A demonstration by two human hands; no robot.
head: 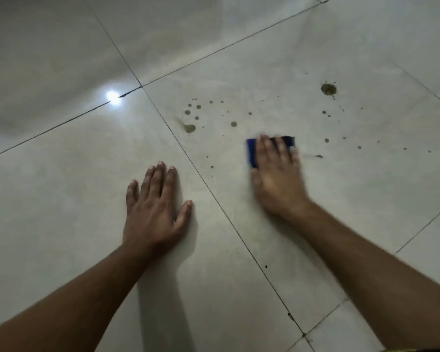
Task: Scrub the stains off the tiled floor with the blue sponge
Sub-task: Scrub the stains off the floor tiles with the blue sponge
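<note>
My right hand [274,174] presses flat on the blue sponge [252,153], which lies on the pale tiled floor [239,59]; the hand is motion-blurred and covers most of the sponge. My left hand [154,207] rests palm-down on the neighbouring tile with fingers spread, holding nothing. Brown stains dot the tile beyond the sponge: a cluster of drops [189,128] to the left, a round spot [233,124] just ahead, a large splat [328,88] at the far right, and several small specks [327,140] to the right.
Dark grout lines [188,153] cross the floor diagonally between my hands. A bright light reflection [113,97] glares on the tile at the far left. A small dark speck [266,266] sits by the grout line nearer to me.
</note>
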